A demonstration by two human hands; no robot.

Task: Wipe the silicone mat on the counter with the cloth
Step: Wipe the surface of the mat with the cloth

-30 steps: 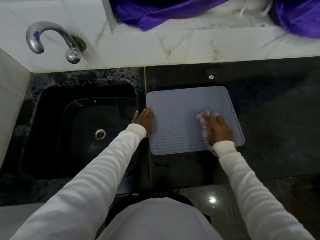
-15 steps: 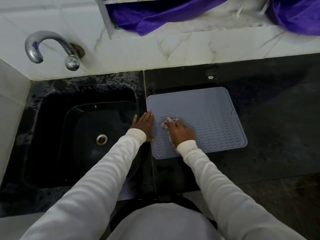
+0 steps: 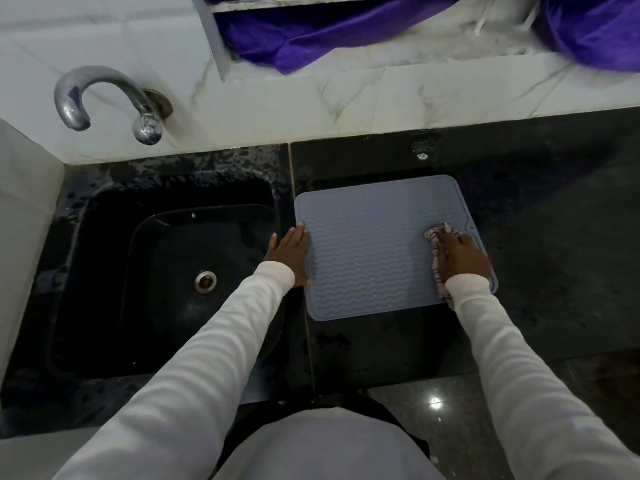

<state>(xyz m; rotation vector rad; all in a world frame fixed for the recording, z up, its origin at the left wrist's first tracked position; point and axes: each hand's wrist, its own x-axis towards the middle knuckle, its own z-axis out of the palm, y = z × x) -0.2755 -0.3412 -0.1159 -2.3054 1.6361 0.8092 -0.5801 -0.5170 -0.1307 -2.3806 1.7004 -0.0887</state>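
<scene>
Silicone mat (image 3: 374, 251) flat on counter (image 3: 554, 271), just right of sink (image 3: 166, 271). Left hand (image 3: 291, 256) flat, fingers straight, pins mat's left edge against sliding. Right hand (image 3: 460, 252) presses bunched cloth (image 3: 437, 237) near right edge; fingers curled over cloth, mid-wipe.

cloth (image 3: 437, 252): mostly hidden under right hand (image 3: 462, 252) | purple fabric (image 3: 311, 32): cut off by top edge
</scene>
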